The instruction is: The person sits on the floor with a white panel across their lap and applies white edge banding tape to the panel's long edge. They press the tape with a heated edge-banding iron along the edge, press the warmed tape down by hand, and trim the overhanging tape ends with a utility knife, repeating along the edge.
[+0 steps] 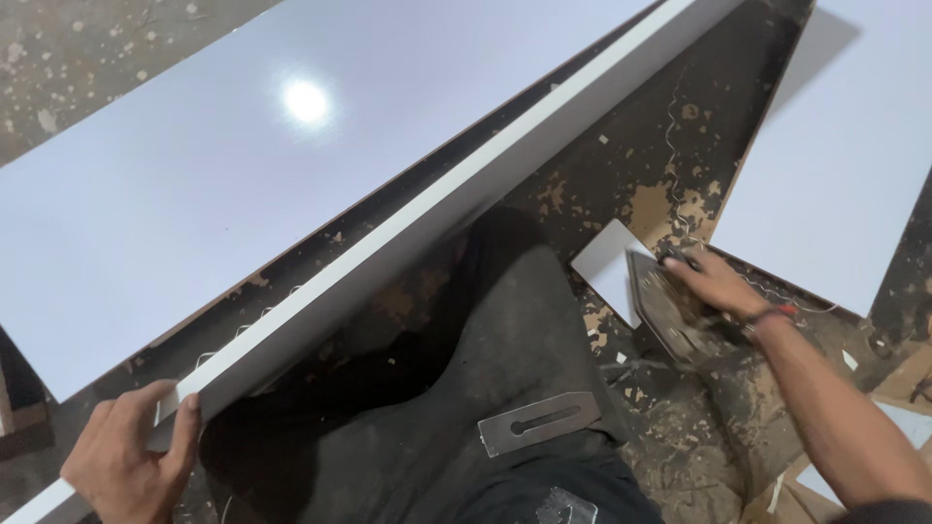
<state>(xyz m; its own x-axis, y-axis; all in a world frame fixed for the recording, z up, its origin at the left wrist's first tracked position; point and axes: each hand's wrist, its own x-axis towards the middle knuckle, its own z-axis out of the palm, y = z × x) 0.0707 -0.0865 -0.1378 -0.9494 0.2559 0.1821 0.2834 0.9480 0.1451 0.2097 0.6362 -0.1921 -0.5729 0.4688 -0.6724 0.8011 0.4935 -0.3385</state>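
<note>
A long white laminated board (pixel 456 189) stands on edge and runs diagonally from lower left to upper right. My left hand (pixel 131 456) grips its near end, fingers over the white edge. My right hand (pixel 714 283) reaches out to the right and rests on a dark flat tool or scrap (pixel 670 315) lying on the floor beside a small white laminate offcut (pixel 607 262). What the fingers hold there is blurred. My dark trousers (pixel 466 388) fill the lower middle, with a slotted metal plane blade (pixel 539 422) lying on them.
A large white laminate sheet (pixel 194 184) lies flat behind the board. Another white sheet (pixel 835 155) lies at the upper right. The floor (pixel 670 155) is dark, paint-spattered and littered with thin curled shavings and chips. Scraps lie at the lower right.
</note>
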